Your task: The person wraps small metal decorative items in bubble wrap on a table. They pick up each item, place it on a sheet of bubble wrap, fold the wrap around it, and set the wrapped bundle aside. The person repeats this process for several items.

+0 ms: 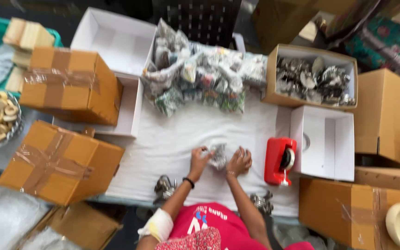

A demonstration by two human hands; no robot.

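Pink-shirted person's arms reach fwd over the white table (172,139). Small clear-wrapped packet (218,155) sits btwn both hands, no clear long axis. Left hand (199,157) fingers pinch its left edge, right hand (240,162) fingers curled on right edge. Red tape dispenser (278,161) just right.

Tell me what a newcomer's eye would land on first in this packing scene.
First, the bright red tape dispenser on the white table cover, just right of the hands. Next, the left hand and right hand meet at mid-table on a small clear-wrapped packet. Behind them lies a heap of similar wrapped packets, and taped brown cartons crowd the left side.
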